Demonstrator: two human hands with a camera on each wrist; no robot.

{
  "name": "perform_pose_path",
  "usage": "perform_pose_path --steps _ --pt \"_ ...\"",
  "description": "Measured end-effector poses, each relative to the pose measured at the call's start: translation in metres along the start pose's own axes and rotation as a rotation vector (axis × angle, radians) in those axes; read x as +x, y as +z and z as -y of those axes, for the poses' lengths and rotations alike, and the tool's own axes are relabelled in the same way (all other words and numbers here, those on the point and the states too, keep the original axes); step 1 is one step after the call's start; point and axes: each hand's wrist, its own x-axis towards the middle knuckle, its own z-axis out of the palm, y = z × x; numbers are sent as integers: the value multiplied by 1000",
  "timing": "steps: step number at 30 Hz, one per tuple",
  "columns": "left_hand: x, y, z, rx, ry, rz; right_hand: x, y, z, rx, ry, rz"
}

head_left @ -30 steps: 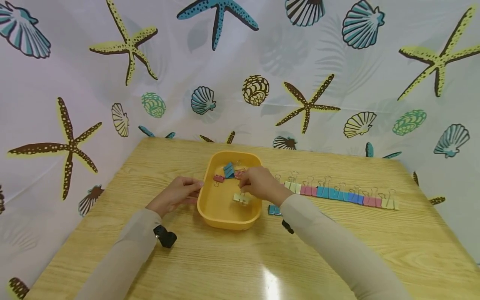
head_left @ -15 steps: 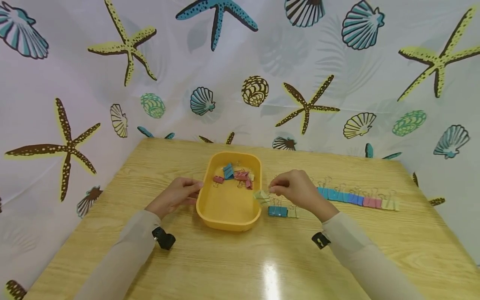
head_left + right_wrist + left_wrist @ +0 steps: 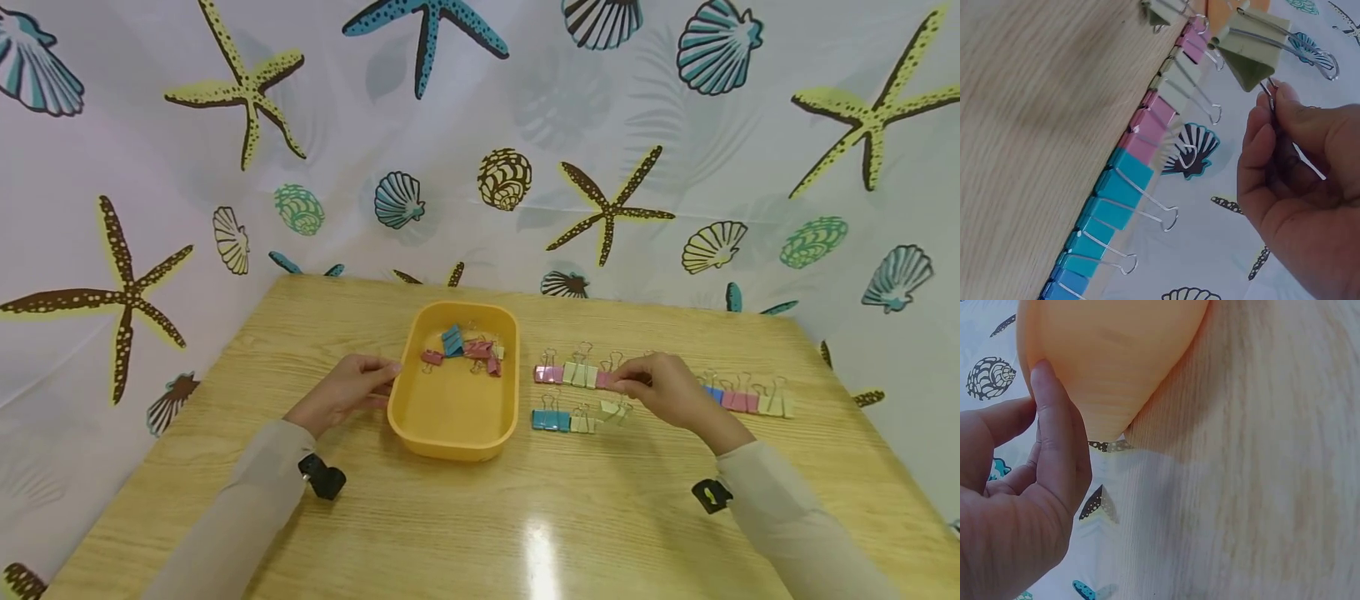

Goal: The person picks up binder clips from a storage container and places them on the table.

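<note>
My left hand [image 3: 347, 393] grips the left rim of a yellow-orange plastic bin [image 3: 452, 451], thumb at the edge and fingers along the outer wall [image 3: 1110, 369]. With my right hand [image 3: 670, 393] I pinch one wire handle of a pale yellow binder clip [image 3: 615, 409]. In the right wrist view this clip [image 3: 1252, 53] hangs in the air, tilted, its other handle sticking out. Just left of it, a blue binder clip [image 3: 551, 420] and a small pale yellow clip [image 3: 582, 424] stand side by side on the table.
Behind runs a longer row of binder clips, including a pink one [image 3: 548, 374], a pale yellow one [image 3: 580, 374] and teal ones [image 3: 1124, 187]; my right hand hides part. Several clips, one blue [image 3: 453, 342], lie at the bin's far end. A patterned cloth [image 3: 450, 108] hangs behind the wooden table [image 3: 420, 525].
My right hand has lifted the pale yellow binder clip out of the bin and carried it right, past the two front clips. The left hand has stayed at the bin's rim.
</note>
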Motion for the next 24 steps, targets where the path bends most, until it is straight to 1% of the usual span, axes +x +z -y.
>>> perform_pose_path --steps 2,6,10,15,20,24 --pt "-1 -1 0 -2 -3 -2 0 0 -8 -8 -10 32" --pt "-3 0 -1 -4 1 -4 2 6 -23 10 -26 104" --pt "-5 1 -4 -7 7 2 7 14 -32 38 -24 148" --pt "-8 2 -5 -2 -2 -1 10 20 -36 47 -14 161" --pt "-6 0 -3 1 -16 -11 15 24 -39 56 -9 166" --pt "-5 0 -3 4 -18 -12 19 27 -43 63 11 173"
